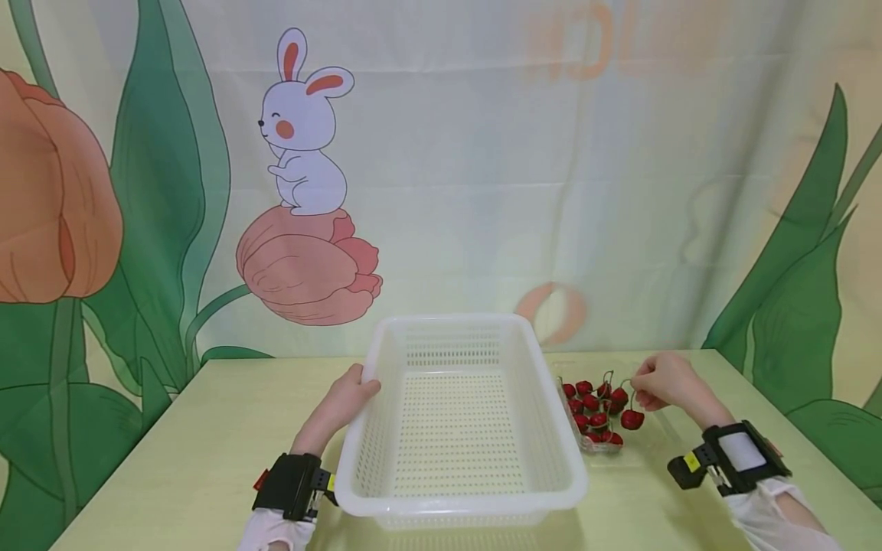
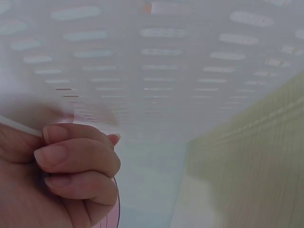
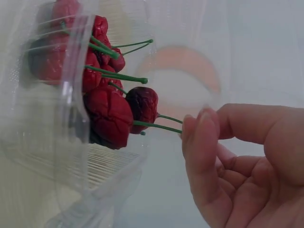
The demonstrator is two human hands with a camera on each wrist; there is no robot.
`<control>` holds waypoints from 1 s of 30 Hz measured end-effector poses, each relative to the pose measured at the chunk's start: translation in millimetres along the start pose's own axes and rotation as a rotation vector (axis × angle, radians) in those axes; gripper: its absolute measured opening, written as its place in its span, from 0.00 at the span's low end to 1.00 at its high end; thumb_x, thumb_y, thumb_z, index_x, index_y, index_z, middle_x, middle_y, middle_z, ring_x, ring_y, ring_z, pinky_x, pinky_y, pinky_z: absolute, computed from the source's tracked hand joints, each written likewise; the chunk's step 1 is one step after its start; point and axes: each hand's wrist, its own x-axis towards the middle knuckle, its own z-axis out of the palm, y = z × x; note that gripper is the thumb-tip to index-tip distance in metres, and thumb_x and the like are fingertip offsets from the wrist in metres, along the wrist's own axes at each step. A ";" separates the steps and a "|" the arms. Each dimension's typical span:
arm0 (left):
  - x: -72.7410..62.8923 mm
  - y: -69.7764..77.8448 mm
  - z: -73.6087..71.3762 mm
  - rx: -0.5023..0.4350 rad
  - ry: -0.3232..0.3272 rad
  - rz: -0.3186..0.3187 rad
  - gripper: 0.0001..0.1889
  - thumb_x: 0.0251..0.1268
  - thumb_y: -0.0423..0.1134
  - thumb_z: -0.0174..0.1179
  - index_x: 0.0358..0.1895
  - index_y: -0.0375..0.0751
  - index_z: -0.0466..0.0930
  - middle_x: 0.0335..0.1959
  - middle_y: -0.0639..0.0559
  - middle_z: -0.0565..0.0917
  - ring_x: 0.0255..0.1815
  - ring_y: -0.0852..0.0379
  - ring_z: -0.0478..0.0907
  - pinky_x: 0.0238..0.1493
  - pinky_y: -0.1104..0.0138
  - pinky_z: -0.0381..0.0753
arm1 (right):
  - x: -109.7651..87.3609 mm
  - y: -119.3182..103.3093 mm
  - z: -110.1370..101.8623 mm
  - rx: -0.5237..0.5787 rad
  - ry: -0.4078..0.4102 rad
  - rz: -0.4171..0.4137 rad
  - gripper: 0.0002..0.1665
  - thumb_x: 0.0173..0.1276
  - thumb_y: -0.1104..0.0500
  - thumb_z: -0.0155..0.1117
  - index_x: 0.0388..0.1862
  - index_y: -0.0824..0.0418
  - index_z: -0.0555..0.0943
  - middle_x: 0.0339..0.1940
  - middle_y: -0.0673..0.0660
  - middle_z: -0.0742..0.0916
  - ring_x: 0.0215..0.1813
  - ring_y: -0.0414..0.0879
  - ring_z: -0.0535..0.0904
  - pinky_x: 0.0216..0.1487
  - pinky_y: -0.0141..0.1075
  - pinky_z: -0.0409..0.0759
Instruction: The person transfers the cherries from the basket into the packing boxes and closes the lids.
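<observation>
A white plastic basket (image 1: 458,506) with slotted walls stands tilted in the middle of the table. My left hand (image 1: 343,398) grips its left rim, and in the left wrist view the curled fingers (image 2: 80,159) show below the slotted wall. To the right of the basket, my right hand (image 1: 671,381) pinches a cherry (image 1: 632,419) by its green stem. This cherry hangs at the right side of a clear plastic box (image 1: 602,448) that holds several more red cherries (image 1: 584,402). Seen from the right wrist, two stems reach the fingertips (image 3: 202,126); whether both are pinched is unclear.
The pale yellow table (image 1: 234,436) runs back to a printed cloth (image 1: 441,153) with a rabbit and tulips. The basket's right wall overlaps the left part of the clear box in the head view. A transparent lid or flap (image 3: 102,199) shows beside the cherries.
</observation>
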 end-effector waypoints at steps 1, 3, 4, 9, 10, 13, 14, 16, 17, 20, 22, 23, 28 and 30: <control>-0.3 0.1 0.0 -0.002 0.001 0.000 0.16 0.62 0.35 0.44 0.47 0.23 0.61 0.37 0.35 0.73 0.33 0.46 0.77 0.31 0.57 0.79 | 0.0 1.1 1.1 -0.002 -0.004 0.010 0.07 0.60 0.68 0.54 0.29 0.74 0.75 0.17 0.57 0.79 0.19 0.45 0.77 0.23 0.37 0.79; -0.8 0.3 0.1 -0.004 0.002 -0.001 0.16 0.62 0.34 0.44 0.47 0.23 0.61 0.37 0.35 0.73 0.33 0.46 0.77 0.31 0.57 0.79 | -0.1 2.8 2.9 -0.011 -0.010 0.027 0.07 0.60 0.68 0.54 0.28 0.74 0.75 0.17 0.57 0.79 0.18 0.45 0.77 0.23 0.36 0.79; -1.0 0.3 0.2 -0.004 0.002 -0.002 0.16 0.62 0.34 0.44 0.47 0.24 0.61 0.38 0.35 0.73 0.33 0.46 0.77 0.31 0.57 0.79 | -0.1 3.7 3.8 -0.015 -0.013 0.032 0.07 0.60 0.68 0.54 0.28 0.74 0.76 0.17 0.57 0.79 0.18 0.45 0.77 0.23 0.36 0.79; -2.1 1.0 0.0 -0.005 -0.005 -0.015 0.17 0.63 0.35 0.44 0.48 0.24 0.60 0.39 0.34 0.72 0.33 0.46 0.77 0.31 0.57 0.79 | -0.6 7.7 7.9 -0.037 -0.021 0.045 0.07 0.60 0.69 0.54 0.28 0.74 0.76 0.16 0.57 0.78 0.18 0.45 0.77 0.22 0.36 0.79; -2.2 1.3 -0.1 -0.006 -0.005 -0.020 0.17 0.63 0.35 0.44 0.48 0.24 0.60 0.39 0.34 0.72 0.33 0.46 0.77 0.31 0.57 0.79 | -0.7 8.3 8.6 -0.039 -0.022 0.046 0.07 0.60 0.69 0.54 0.29 0.75 0.76 0.16 0.57 0.78 0.18 0.45 0.77 0.22 0.36 0.79; -2.4 1.4 -0.1 -0.006 -0.004 -0.022 0.16 0.63 0.35 0.44 0.48 0.24 0.60 0.39 0.34 0.72 0.33 0.46 0.77 0.31 0.57 0.79 | -0.6 10.2 10.8 -0.039 -0.029 0.044 0.07 0.59 0.69 0.54 0.28 0.74 0.75 0.16 0.57 0.78 0.17 0.45 0.76 0.21 0.36 0.79; -2.4 1.6 -0.1 -0.007 -0.003 -0.021 0.16 0.63 0.35 0.44 0.48 0.24 0.60 0.39 0.34 0.72 0.33 0.46 0.77 0.31 0.57 0.79 | -0.6 10.6 11.3 -0.038 -0.031 0.045 0.07 0.59 0.69 0.54 0.27 0.74 0.75 0.15 0.57 0.78 0.17 0.45 0.76 0.21 0.36 0.79; -1.9 1.6 0.0 -0.008 -0.004 -0.018 0.16 0.63 0.35 0.44 0.48 0.24 0.60 0.39 0.34 0.72 0.33 0.45 0.77 0.31 0.57 0.79 | -0.7 11.5 12.4 -0.041 -0.035 0.037 0.07 0.59 0.69 0.54 0.26 0.73 0.76 0.15 0.57 0.78 0.16 0.45 0.76 0.21 0.36 0.79; -1.7 1.4 0.2 -0.008 -0.006 -0.014 0.16 0.63 0.35 0.44 0.48 0.24 0.60 0.39 0.34 0.72 0.33 0.45 0.77 0.31 0.57 0.79 | -0.7 11.8 13.0 -0.043 -0.039 0.035 0.07 0.59 0.69 0.54 0.25 0.73 0.75 0.15 0.57 0.78 0.16 0.45 0.76 0.21 0.36 0.79; -0.9 1.2 0.2 -0.014 -0.007 -0.014 0.16 0.63 0.35 0.44 0.48 0.24 0.61 0.39 0.34 0.72 0.33 0.45 0.77 0.31 0.57 0.79 | -0.7 11.9 14.1 -0.056 -0.043 0.039 0.07 0.58 0.69 0.54 0.24 0.72 0.76 0.14 0.56 0.78 0.16 0.44 0.76 0.20 0.35 0.78; -0.5 0.7 0.1 -0.015 -0.008 -0.013 0.16 0.63 0.35 0.44 0.48 0.24 0.61 0.39 0.35 0.72 0.33 0.45 0.77 0.31 0.57 0.79 | -0.7 12.2 15.1 -0.063 -0.046 0.041 0.07 0.58 0.69 0.54 0.23 0.72 0.76 0.14 0.56 0.78 0.16 0.44 0.76 0.20 0.35 0.78; -0.4 0.4 0.0 -0.014 -0.008 -0.010 0.16 0.63 0.35 0.45 0.48 0.24 0.61 0.39 0.35 0.72 0.33 0.45 0.77 0.31 0.57 0.79 | -0.7 12.4 15.6 -0.064 -0.049 0.044 0.06 0.58 0.69 0.54 0.24 0.72 0.75 0.14 0.56 0.78 0.16 0.44 0.76 0.20 0.35 0.78; 0.0 -0.3 -0.3 -0.011 -0.011 -0.001 0.16 0.63 0.35 0.44 0.47 0.24 0.60 0.38 0.35 0.72 0.33 0.46 0.76 0.31 0.57 0.79 | -1.0 15.1 18.7 -0.055 -0.048 0.047 0.05 0.56 0.70 0.54 0.25 0.74 0.75 0.14 0.57 0.78 0.16 0.45 0.76 0.20 0.35 0.78; -0.1 -0.4 -0.3 -0.014 -0.011 0.000 0.16 0.63 0.35 0.44 0.47 0.24 0.60 0.38 0.35 0.72 0.33 0.46 0.76 0.31 0.57 0.79 | -1.1 16.5 19.5 -0.050 -0.047 0.048 0.05 0.56 0.71 0.53 0.24 0.74 0.74 0.14 0.57 0.78 0.16 0.45 0.76 0.20 0.35 0.78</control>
